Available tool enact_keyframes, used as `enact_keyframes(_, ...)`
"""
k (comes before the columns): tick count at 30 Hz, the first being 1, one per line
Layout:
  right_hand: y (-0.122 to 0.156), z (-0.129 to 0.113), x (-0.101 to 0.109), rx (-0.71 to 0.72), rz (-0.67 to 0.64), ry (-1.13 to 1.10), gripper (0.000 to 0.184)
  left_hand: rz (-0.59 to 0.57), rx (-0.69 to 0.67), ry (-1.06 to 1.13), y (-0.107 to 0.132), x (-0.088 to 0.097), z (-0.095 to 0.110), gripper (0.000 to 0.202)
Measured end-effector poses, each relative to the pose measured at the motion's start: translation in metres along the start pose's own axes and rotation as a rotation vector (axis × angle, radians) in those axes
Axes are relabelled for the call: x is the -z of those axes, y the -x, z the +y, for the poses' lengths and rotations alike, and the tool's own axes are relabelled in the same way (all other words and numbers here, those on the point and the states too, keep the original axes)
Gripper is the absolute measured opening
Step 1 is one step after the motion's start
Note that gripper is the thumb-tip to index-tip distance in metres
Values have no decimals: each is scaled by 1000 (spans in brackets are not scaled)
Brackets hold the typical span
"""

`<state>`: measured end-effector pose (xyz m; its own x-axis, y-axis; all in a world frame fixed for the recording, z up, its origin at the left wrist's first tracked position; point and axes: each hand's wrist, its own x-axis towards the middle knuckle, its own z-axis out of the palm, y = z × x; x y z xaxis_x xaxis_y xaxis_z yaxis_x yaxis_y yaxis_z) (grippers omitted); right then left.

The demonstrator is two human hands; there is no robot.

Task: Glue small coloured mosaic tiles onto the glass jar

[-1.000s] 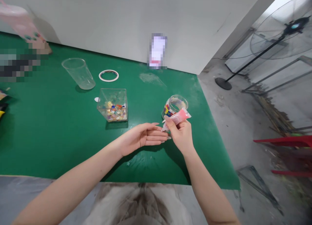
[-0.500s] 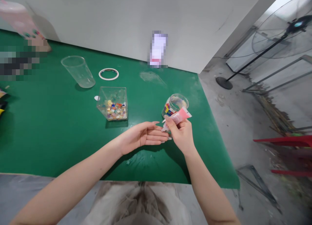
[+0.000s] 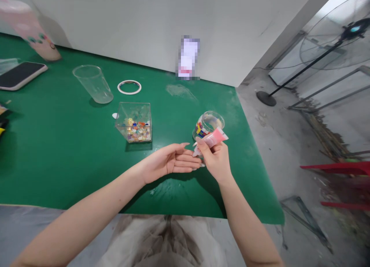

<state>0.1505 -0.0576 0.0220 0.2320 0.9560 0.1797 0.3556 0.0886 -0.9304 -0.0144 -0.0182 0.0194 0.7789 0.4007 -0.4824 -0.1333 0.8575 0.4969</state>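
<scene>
My left hand (image 3: 176, 161) lies palm up with its fingers stretched out flat. In my right hand (image 3: 215, 159) is a small squeeze tube (image 3: 215, 137), clear with a pink crimped end. Its nozzle points down at the left fingertips; whether it touches them or a tiny piece lies there, I cannot tell. Just behind the tube, partly hidden by it, stands a clear round jar (image 3: 215, 120) with coloured mosaic tiles (image 3: 199, 129) on its side. Left of it, a clear square box (image 3: 133, 114) holds many loose coloured mosaic pieces (image 3: 138, 132).
Upon the green table (image 3: 72, 166) are a clear plastic cup (image 3: 94, 85), a white ring (image 3: 129, 92), a phone (image 3: 21, 75) and a pink tumbler (image 3: 37, 31). A blurred bright screen (image 3: 187, 58) leans against the wall. Right of the table edge stands a fan (image 3: 354, 29).
Both hands and the tube hold nearly the same position. The view has shifted very slightly, and the phone on the left now shows unblurred.
</scene>
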Motion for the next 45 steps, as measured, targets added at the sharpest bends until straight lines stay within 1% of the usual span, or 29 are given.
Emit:
enact_keyframes(7,1,1,0,12,6,8,37,-12,-3,-7,-2,2,0,34)
enact_keyframes(14,0,1,0,17,5,5,34,8,-7,-9,0,1,0,35)
enact_keyframes(20,1,0,0,-27,-13,7,36,-11,-10,-27,-1,1,0,35)
enact_keyframes(24,2,1,-1,-31,-19,11,36,-21,-32,-33,-1,3,-1,31)
enact_keyframes(29,0,2,-1,-1,1,56,38,-20,-70,-75,1,5,-2,22)
enact_keyframes(35,0,3,-1,33,14,104,39,30,-72,-133,2,-1,-1,16)
enact_keyframes(45,1,5,-1,108,22,152,35,7,-67,-160,2,0,-2,20)
